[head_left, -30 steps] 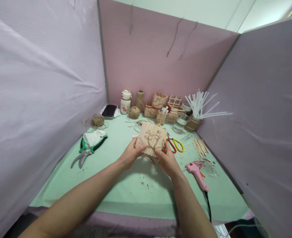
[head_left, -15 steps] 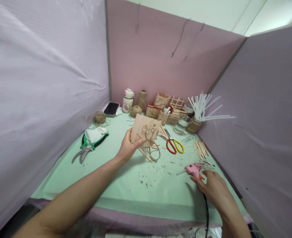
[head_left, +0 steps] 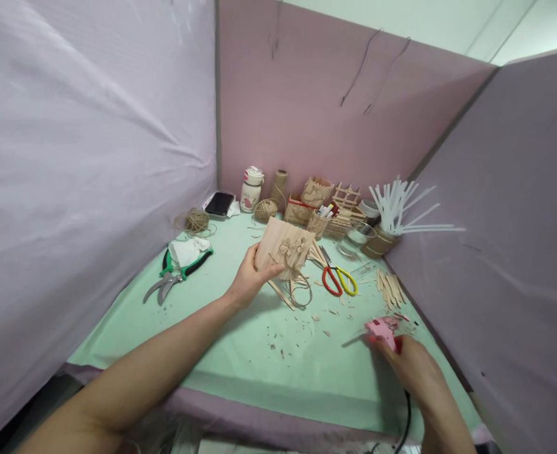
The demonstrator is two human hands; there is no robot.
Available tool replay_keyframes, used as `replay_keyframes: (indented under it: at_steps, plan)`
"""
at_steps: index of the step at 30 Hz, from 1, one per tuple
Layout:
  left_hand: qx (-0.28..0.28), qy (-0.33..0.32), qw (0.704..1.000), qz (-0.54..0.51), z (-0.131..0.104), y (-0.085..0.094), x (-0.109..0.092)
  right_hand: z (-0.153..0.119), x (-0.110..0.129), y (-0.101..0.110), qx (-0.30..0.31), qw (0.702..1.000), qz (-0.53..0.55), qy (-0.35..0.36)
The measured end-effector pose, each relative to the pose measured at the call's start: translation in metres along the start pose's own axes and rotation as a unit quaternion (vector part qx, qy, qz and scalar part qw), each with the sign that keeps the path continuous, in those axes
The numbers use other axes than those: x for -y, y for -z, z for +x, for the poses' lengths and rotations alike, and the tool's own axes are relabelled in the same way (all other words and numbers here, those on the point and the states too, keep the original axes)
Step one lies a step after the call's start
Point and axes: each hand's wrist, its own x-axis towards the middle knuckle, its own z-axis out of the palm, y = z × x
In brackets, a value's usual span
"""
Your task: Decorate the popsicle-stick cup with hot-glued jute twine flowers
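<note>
My left hand (head_left: pixel 252 277) is closed on a wooden stick panel (head_left: pixel 278 246), thumb across its front, and holds it tilted above the table. The panel carries flower-like wooden pieces and a twine loop (head_left: pixel 302 294) hangs by its lower edge. At the right, my right hand (head_left: pixel 408 359) has its fingers around the handle of a pink glue gun (head_left: pixel 382 329), whose black cord runs down past the wrist. Red-and-yellow scissors (head_left: pixel 339 280) lie on the table between the panel and the glue gun.
Pruning shears (head_left: pixel 172 277) lie at left under white tissue. Twine balls, a bottle (head_left: pixel 251 189), a phone (head_left: pixel 219 204), wooden boxes, a glass bowl (head_left: pixel 354 238) and a pot of white sticks (head_left: pixel 394 211) stand at the back. Wooden sticks (head_left: pixel 390 289) lie at right; scraps are scattered midtable.
My right hand has closed around the glue gun's handle. The view has shifted slightly, while my left hand still holds the panel.
</note>
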Motion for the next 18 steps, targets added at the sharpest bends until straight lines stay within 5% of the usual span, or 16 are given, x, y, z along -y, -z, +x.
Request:
replay_keyframes:
  at_steps: [3,6,14,18]
  plan:
    - [0.0,0.012,1.0,-0.01,0.0,-0.001,-0.002,-0.012,-0.003,0.018,-0.054,0.995,0.088,0.019]
    - [0.003,0.029,1.0,-0.011,-0.001,-0.002,-0.006,-0.027,-0.002,0.03,-0.08,0.957,0.271,0.066]
    - [0.037,0.079,0.993,-0.077,-0.002,-0.003,0.0,-0.053,0.042,0.01,-0.034,0.751,0.639,0.166]
    - [0.052,0.104,0.985,-0.126,-0.001,-0.004,0.002,-0.06,0.062,0.005,-0.009,0.747,0.635,0.194]
